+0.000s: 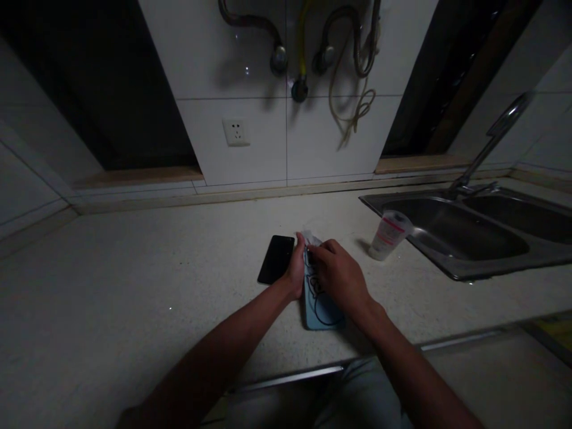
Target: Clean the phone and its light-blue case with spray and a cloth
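Note:
A flat light blue case with a dark cartoon drawing and a curved dark line lies tilted between my hands, looking like a phone case. Along its left edge my left hand grips it, thumb pointing away from me. My right hand is closed over its upper right part, fingertips pinched near the far end; what they hold is hidden. A crumpled whitish piece, like tissue or thin film, sticks out beyond the fingertips. Just left of my left hand, a black smartphone rests screen up on the counter.
On the pale counter, a clear plastic cup with pink print stands to the right, near a steel double sink with a faucet. The tiled wall behind has a socket and several hoses. The counter's front edge is close to me.

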Motion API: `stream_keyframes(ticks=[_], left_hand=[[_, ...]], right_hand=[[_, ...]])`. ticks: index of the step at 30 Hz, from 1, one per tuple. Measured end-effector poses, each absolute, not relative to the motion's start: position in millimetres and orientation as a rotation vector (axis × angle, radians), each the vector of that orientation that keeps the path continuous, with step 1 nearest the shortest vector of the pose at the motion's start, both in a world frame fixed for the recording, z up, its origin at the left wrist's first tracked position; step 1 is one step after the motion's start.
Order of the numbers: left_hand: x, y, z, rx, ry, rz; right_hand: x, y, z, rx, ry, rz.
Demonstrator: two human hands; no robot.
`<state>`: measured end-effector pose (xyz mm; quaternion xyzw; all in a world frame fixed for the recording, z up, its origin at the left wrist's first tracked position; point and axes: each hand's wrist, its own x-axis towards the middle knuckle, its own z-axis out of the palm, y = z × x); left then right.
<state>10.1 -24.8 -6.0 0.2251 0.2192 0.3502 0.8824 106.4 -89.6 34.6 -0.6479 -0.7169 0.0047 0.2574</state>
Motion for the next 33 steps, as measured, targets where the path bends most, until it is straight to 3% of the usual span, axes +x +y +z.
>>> stream_keyframes(ticks=[7,17,25,33], left_hand=[[8.8,-27.3,-2.5,0.48,0.42,0.614],[8.4,-23.2,-8.8,0.524,0.509,0.733],[11.3,-24.8,-14.9,0.619,0.648,0.672],[21.2,-44.5,-3.8,0.794,0.671,0.987]], right_hand=[[147.2,-103.8,8.6,-1.562,-1.667,0.101],[158.4,-134.8,-7.6,-1.433,-1.285,0.223],[163.3,-154.4,-16.5,-1.393,-0.728,0.666],[136.8,-164.9,10.0,-1.567,-1.352,0.907]])
